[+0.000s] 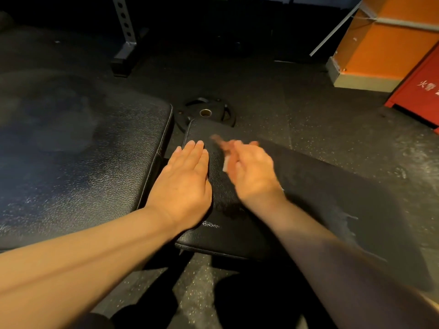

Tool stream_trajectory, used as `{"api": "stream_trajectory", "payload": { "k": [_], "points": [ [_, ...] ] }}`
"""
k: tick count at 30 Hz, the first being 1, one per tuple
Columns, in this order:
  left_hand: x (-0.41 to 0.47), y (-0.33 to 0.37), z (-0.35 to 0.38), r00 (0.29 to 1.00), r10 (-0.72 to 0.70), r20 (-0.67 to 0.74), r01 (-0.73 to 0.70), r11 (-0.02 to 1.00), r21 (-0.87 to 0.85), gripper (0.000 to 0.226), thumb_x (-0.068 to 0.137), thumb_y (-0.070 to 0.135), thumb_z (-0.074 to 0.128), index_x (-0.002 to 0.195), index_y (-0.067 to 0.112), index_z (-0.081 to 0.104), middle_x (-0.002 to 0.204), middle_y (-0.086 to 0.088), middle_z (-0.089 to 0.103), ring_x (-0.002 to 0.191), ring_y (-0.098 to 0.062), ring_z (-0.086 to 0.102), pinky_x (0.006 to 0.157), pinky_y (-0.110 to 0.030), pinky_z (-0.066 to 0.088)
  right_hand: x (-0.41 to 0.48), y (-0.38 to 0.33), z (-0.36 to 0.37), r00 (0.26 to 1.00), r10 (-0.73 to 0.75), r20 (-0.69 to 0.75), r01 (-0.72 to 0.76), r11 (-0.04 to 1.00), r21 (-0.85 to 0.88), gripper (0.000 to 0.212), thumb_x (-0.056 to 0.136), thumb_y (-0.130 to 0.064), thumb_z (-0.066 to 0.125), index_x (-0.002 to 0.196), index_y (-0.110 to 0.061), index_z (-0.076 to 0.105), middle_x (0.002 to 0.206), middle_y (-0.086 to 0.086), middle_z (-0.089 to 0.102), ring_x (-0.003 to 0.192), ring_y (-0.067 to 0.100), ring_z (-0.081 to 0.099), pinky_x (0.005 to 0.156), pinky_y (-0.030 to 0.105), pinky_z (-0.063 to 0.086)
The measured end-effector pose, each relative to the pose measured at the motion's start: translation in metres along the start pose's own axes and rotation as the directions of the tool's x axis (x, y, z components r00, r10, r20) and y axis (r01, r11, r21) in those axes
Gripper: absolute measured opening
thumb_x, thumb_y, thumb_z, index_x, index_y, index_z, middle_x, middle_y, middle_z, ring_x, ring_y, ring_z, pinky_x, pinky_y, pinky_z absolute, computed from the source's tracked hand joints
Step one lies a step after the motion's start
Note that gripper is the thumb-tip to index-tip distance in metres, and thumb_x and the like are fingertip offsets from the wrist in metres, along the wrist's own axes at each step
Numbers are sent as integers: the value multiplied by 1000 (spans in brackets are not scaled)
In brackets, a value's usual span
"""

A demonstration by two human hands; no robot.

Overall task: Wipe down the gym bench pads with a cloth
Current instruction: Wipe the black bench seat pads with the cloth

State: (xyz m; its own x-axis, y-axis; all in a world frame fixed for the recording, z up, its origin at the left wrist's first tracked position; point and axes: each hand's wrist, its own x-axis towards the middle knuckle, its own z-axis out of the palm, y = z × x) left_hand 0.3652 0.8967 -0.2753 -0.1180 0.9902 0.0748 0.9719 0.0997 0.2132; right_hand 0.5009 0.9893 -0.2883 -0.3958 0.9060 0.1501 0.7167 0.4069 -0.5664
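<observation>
The left hand point(185, 181) lies flat, fingers straight, on the seat pad point(228, 233). The blurred right hand point(251, 172) above it may pinch a pale cloth point(225, 165) — I cannot tell. Likely mid-wipe — next, firm strokes across it.

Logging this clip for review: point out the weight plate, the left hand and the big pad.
weight plate point(205, 112), head view, hub.
left hand point(185, 184), head view, back of hand.
big pad point(83, 150), head view, top surface.

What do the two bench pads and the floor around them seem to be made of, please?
Large pad: black leather-like vinyl, probably; pebbled grain, glossy highlights, stitched seam.
Small pad: same grained black cover, with whitish scuffs.
Floor: likely rubber matting; matte dark surface with pale specks.
</observation>
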Motion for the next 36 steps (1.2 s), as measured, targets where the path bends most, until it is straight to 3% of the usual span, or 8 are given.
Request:
{"api": "stream_trajectory", "payload": {
  "k": [4, 9, 15, 18, 23, 29, 33, 36],
  "points": [
    [0, 1, -1, 1000, 3, 14, -2, 1000, -23, 63, 99, 28, 26, 158, 9, 16, 167, -6, 4, 154, -17, -4, 123, -29, -9, -36, 8, -18, 979, -154, 137, 153, 988, 14, 63, 85, -44, 38, 140, -20, 57, 141, 6, 50, 133, 26, 41, 114, 31, 31],
    [1, -3, 1, 999, 22, -24, -24, 995, -97, 58, 102, 19, 38, 157, 10, 22, 167, -4, 10, 154, -16, 0, 122, -25, -9, -20, 26, -14, 994, 106, -18, -107, 994, -27, 42, 99, -24, 39, 129, -5, 62, 129, 18, 58, 124, 37, 51, 108, 36, 33],
    [0, -9, -1, 998, -28, -54, 6, 926, -378, 58, 91, -10, 42, 147, 2, 41, 160, -7, 30, 152, -16, 14, 116, -13, -6, -98, -6, -3, 957, -249, 152, 216, 955, 202, 45, 101, -13, 47, 145, -18, 51, 150, 2, 43, 141, 18, 29, 114, 8, 11],
    [-4, -8, -2, 997, -68, -42, 47, 923, -382, 61, 90, -9, 38, 149, 6, 41, 160, -3, 31, 152, -15, 14, 122, -20, -2, -104, 13, -20, 912, -379, 154, 368, 925, 99, 43, 98, -18, 48, 140, -21, 56, 142, 1, 51, 131, 12, 38, 115, 22, 27],
    [-17, 0, -2, 995, -79, -60, 61, 963, -263, 57, 96, 5, 43, 152, 12, 36, 163, 0, 25, 153, -13, 10, 122, -25, -1, -93, -12, 7, 1000, -14, 14, 13, 993, 114, 60, 94, -35, 31, 141, -3, 50, 143, 15, 47, 140, 33, 36, 119, 32, 23],
    [-36, -5, 1, 996, -80, -30, 69, 960, -273, 60, 97, 3, 40, 155, 14, 30, 165, 2, 19, 153, -13, 4, 126, -35, 3, -102, 8, -7, 954, -292, 75, 289, 956, 50, 48, 92, -30, 46, 139, -23, 57, 138, -4, 54, 126, 14, 44, 110, 25, 36],
    [-35, 1, 0, 996, -58, -71, 48, 989, -140, 57, 98, 13, 42, 155, 13, 31, 164, -1, 21, 154, -18, 8, 126, -35, 0, -76, 58, -25, 949, 305, -78, -309, 949, -54, 63, 88, -41, 29, 131, -10, 63, 128, 19, 59, 116, 40, 53, 98, 46, 43],
    [-35, 5, 0, 996, -59, -65, 53, 995, -86, 55, 101, 21, 38, 155, 12, 31, 165, -3, 21, 154, -18, 7, 126, -36, 1, -82, 20, 6, 973, 195, -125, -201, 979, -40, 62, 87, -33, 24, 122, -2, 64, 120, 25, 60, 116, 47, 52, 94, 44, 43]
  ]
}}
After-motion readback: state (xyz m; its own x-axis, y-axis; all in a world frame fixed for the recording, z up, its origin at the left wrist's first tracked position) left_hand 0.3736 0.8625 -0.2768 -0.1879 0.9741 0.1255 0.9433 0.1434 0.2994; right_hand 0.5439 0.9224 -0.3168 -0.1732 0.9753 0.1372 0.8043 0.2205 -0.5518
